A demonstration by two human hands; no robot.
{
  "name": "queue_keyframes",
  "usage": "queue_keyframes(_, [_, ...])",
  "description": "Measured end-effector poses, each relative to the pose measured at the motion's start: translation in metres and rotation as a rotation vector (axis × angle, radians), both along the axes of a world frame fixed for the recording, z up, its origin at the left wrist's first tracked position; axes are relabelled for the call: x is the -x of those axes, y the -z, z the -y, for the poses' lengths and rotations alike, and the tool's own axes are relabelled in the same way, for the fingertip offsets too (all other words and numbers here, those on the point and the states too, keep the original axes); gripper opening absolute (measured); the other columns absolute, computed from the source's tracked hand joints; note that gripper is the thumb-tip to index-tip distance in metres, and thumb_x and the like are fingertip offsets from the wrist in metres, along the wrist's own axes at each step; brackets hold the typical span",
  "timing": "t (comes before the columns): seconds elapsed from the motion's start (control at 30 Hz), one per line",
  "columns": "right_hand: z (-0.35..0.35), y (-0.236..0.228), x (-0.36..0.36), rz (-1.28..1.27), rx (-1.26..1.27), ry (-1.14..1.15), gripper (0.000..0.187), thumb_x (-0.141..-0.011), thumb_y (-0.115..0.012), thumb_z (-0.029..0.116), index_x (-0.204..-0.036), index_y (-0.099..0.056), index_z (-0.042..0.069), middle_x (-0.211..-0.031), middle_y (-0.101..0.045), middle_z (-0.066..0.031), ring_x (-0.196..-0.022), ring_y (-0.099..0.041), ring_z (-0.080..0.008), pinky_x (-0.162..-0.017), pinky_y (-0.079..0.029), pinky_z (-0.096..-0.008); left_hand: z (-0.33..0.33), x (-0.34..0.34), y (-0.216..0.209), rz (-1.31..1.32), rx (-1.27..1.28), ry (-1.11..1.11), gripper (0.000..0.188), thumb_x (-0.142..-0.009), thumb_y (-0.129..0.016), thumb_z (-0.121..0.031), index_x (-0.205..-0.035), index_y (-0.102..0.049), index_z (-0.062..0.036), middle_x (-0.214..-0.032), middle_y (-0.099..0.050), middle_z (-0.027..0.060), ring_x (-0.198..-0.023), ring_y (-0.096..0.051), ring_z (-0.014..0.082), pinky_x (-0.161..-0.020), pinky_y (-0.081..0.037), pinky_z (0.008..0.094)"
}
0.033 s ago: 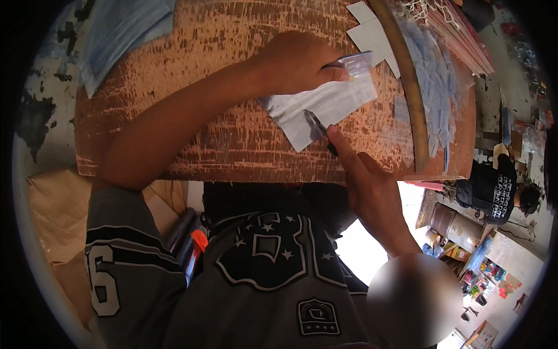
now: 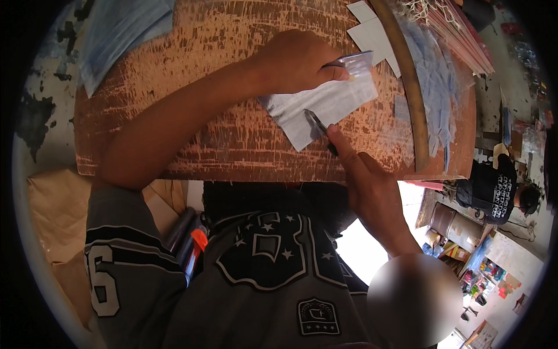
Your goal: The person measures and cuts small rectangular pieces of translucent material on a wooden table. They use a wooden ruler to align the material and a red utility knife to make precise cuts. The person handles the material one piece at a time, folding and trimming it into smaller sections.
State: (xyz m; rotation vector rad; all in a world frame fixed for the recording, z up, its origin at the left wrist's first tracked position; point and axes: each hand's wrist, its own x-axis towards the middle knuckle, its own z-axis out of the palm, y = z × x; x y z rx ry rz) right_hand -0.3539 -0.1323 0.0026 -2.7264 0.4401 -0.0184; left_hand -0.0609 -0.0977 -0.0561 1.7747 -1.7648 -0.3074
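My left hand [image 2: 299,61] presses down on a whitish, translucent plastic sheet [image 2: 302,131] on the worn wooden table. Its thumb and curled fingers pinch a clear, folded edge of that sheet, partly hiding it. In my right hand [image 2: 372,180] is a knife [image 2: 317,124] with a narrow blade and a dark handle. The knife's tip lies over the middle of the sheet, pointing up and left, and my index finger stretches along the handle. Whether the blade touches the sheet I cannot tell.
The scratched tabletop [image 2: 203,52] carries bluish clear plastic sheets [image 2: 125,38] at far left. On the right are a long curved wooden strip [image 2: 410,87], white card pieces [image 2: 372,36], plastic scraps [image 2: 433,70] and pinkish bundled sticks [image 2: 459,35]. Another person [image 2: 494,189] is at far right.
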Motion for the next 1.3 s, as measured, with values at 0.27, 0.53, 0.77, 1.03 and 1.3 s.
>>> queue_keyframes(0.27, [0.002, -0.004, 0.003, -0.050, -0.020, -0.020, 0.088, -0.093, -0.065, -0.008, -0.172, -0.044, 0.027, -0.082, -0.063, -0.0100, -0.059, -0.069, -0.0292, -0.055, -0.059, -0.0475, -0.001, 0.001, 0.000, 0.039, 0.010, 0.006, 0.045, -0.107, -0.067, -0.052, -0.104, -0.083, -0.0094, -0.081, -0.074, 0.0176, -0.076, -0.074, 0.0370, -0.076, -0.057, 0.0501])
queue_keyframes(0.53, [0.005, -0.009, 0.010, -0.085, -0.037, -0.035, 0.088, -0.093, -0.065, -0.008, -0.172, -0.044, 0.025, -0.080, -0.061, -0.0098, -0.061, -0.068, -0.0288, -0.055, -0.057, -0.0482, -0.003, 0.001, -0.002, 0.046, 0.011, 0.015, 0.043, -0.106, -0.069, -0.050, -0.107, -0.083, -0.0096, -0.082, -0.075, 0.0178, -0.076, -0.074, 0.0375, -0.076, -0.056, 0.0496])
queue_keyframes(0.77, [0.006, -0.010, 0.024, -0.135, -0.028, -0.026, 0.093, -0.090, -0.069, -0.006, -0.173, -0.042, 0.026, -0.080, -0.060, -0.0091, -0.061, -0.068, -0.0288, -0.056, -0.057, -0.0477, -0.002, 0.000, -0.005, 0.079, -0.021, 0.025, 0.043, -0.106, -0.068, -0.050, -0.108, -0.083, -0.0096, -0.083, -0.075, 0.0183, -0.077, -0.074, 0.0383, -0.076, -0.057, 0.0497])
queue_keyframes(1.03, [0.003, -0.035, 0.021, -0.210, -0.124, 0.068, 0.078, -0.097, -0.063, -0.008, -0.168, -0.051, 0.023, -0.103, -0.074, -0.0176, -0.085, -0.077, -0.0349, -0.074, -0.062, -0.0472, 0.000, 0.001, 0.003, 0.096, 0.083, 0.034, 0.046, -0.109, -0.063, -0.050, -0.102, -0.082, -0.0093, -0.076, -0.071, 0.0156, -0.072, -0.074, 0.0360, -0.074, -0.058, 0.0517])
queue_keyframes(1.3, [0.005, 0.019, 0.012, 0.148, -0.102, 0.068, 0.085, -0.093, -0.062, -0.012, -0.168, -0.052, 0.027, -0.089, -0.071, -0.0110, -0.077, -0.075, -0.0302, -0.070, -0.059, -0.0486, 0.001, 0.004, 0.001, 0.066, 0.032, 0.011, 0.044, -0.109, -0.065, -0.048, -0.099, -0.082, -0.0084, -0.077, -0.072, 0.0164, -0.074, -0.074, 0.0372, -0.076, -0.058, 0.0522])
